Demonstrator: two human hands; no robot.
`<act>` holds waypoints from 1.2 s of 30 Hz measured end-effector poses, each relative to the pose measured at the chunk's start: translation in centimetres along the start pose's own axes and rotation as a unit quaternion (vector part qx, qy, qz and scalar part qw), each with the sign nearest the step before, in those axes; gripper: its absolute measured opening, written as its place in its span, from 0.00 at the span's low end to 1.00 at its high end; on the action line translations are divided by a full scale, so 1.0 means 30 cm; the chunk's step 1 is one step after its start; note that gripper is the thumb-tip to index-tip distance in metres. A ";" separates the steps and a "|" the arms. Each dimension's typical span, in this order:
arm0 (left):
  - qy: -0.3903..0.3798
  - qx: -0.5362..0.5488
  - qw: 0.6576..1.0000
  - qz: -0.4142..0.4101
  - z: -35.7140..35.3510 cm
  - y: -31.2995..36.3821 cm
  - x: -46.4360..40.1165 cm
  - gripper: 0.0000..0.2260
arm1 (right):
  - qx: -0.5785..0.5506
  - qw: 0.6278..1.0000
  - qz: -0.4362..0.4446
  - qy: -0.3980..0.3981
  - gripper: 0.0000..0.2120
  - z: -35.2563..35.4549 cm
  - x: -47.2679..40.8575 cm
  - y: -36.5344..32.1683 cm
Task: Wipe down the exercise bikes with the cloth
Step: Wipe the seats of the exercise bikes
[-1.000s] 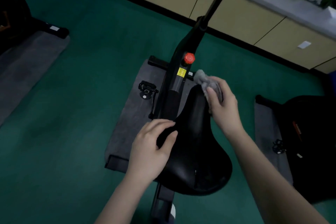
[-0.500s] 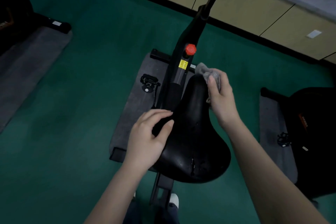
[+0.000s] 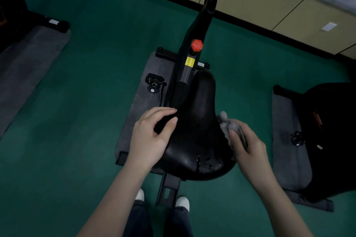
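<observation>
A black exercise bike [image 3: 193,32] stands on a grey mat [image 3: 142,94] in front of me, its wide black saddle [image 3: 198,129] at the centre of the view. My left hand [image 3: 152,136] grips the saddle's left edge, thumb on top. My right hand [image 3: 248,146] holds a crumpled grey cloth [image 3: 229,127] against the saddle's right side, about halfway along. A red knob [image 3: 196,45] and a yellow sticker [image 3: 189,62] sit on the frame ahead of the saddle's nose. Wet spots show near the saddle's rear.
A second black bike [image 3: 331,132] stands on its own mat at the right, and part of a third [image 3: 11,11] at the far left. Beige cabinets [image 3: 269,5] line the far wall. Green floor lies between the mats. My white shoes [image 3: 182,203] straddle the bike's rear foot.
My right hand has slid the cloth from the saddle's nose back along its right side toward me. My left hand keeps its grip. The view has tilted down.
</observation>
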State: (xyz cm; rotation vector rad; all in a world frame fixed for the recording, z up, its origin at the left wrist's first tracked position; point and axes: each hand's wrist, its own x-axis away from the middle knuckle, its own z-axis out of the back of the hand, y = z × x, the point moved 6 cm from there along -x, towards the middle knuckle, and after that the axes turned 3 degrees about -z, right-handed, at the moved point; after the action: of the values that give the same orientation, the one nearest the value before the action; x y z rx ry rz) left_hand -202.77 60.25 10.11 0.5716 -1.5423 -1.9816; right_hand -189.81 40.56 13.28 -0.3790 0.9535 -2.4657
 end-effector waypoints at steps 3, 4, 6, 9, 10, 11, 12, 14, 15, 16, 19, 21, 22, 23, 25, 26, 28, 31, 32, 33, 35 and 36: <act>0.002 0.013 1.000 -0.003 0.001 0.000 0.002 0.15 | -0.084 0.991 -0.079 -0.060 0.09 -0.033 -0.057 0.028; 0.003 0.016 1.000 -0.005 0.002 0.001 0.002 0.15 | -0.128 0.981 -0.110 -0.097 0.09 -0.056 -0.084 0.039; 0.004 0.017 1.000 -0.007 0.002 0.003 0.002 0.14 | -0.207 0.954 -0.157 -0.148 0.11 -0.095 -0.116 0.055; 0.005 0.015 1.000 -0.014 0.001 0.007 0.001 0.12 | -0.240 0.953 -0.137 -0.126 0.11 -0.089 -0.091 0.065; 0.006 0.017 1.000 -0.015 0.001 0.007 0.000 0.11 | -0.235 0.961 -0.110 -0.099 0.11 -0.069 -0.062 0.060; 0.007 0.018 1.000 -0.015 0.000 0.007 0.000 0.11 | -0.228 0.968 -0.081 -0.070 0.10 -0.049 -0.024 0.052; 0.007 0.019 1.000 -0.015 0.001 0.006 -0.001 0.10 | -0.213 0.975 -0.050 -0.039 0.11 -0.032 0.015 0.044; 0.007 0.020 1.000 -0.014 0.001 0.005 -0.001 0.11 | -0.166 0.986 -0.004 0.027 0.12 -0.015 0.090 0.033; 0.007 0.021 1.000 -0.014 0.001 0.005 -0.001 0.11 | -0.155 0.986 0.002 0.057 0.13 -0.019 0.119 0.033; 0.007 0.021 1.000 -0.015 0.001 0.006 0.000 0.12 | -0.160 0.983 -0.005 0.086 0.15 -0.028 0.139 0.042; 0.007 0.023 1.000 -0.017 0.002 0.006 0.002 0.11 | -0.236 0.948 -0.088 0.195 0.18 -0.066 0.171 0.062; 0.008 0.027 0.999 -0.019 0.005 0.005 0.000 0.10 | -0.293 0.903 -0.153 0.273 0.19 -0.100 0.205 0.068; 0.008 0.028 0.999 -0.020 0.004 0.005 -0.001 0.09 | -0.312 0.881 -0.180 0.306 0.19 -0.121 0.231 0.068; 0.008 0.029 0.999 -0.019 0.002 0.005 -0.001 0.09 | -0.323 0.864 -0.197 0.333 0.19 -0.141 0.259 0.064; 0.008 0.032 0.999 -0.015 0.002 0.005 -0.002 0.08 | -0.315 0.856 -0.183 0.367 0.17 -0.159 0.296 0.027; 0.007 0.032 0.999 -0.014 0.002 0.005 -0.002 0.08 | -0.298 0.865 -0.160 0.370 0.16 -0.158 0.299 0.015; 0.005 0.031 0.999 -0.014 0.000 0.008 0.000 0.08 | -0.260 0.888 -0.129 0.358 0.15 -0.140 0.277 0.026; 0.007 0.026 1.000 -0.012 0.002 0.009 0.003 0.08 | -0.268 0.897 -0.136 0.325 0.17 -0.113 0.244 0.072; 0.007 0.026 1.000 -0.011 0.003 0.009 0.004 0.08 | -0.256 0.903 -0.125 0.323 0.17 -0.108 0.253 0.059; 0.008 0.028 1.000 -0.009 0.002 0.010 0.006 0.08 | -0.221 0.914 -0.100 0.326 0.16 -0.105 0.273 0.020; 0.009 0.034 0.999 -0.005 0.002 0.009 0.008 0.08 | -0.145 0.940 -0.027 0.307 0.16 -0.137 0.319 -0.072; 0.009 0.035 0.999 -0.002 0.002 0.007 0.009 0.08 | -0.115 0.952 0.017 0.284 0.16 -0.163 0.332 -0.114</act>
State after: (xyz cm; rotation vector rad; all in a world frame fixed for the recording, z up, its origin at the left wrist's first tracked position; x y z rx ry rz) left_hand -202.99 60.08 10.34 0.6205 -1.6057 -1.9262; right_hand -201.41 40.38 12.96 0.2985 1.4655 -2.4786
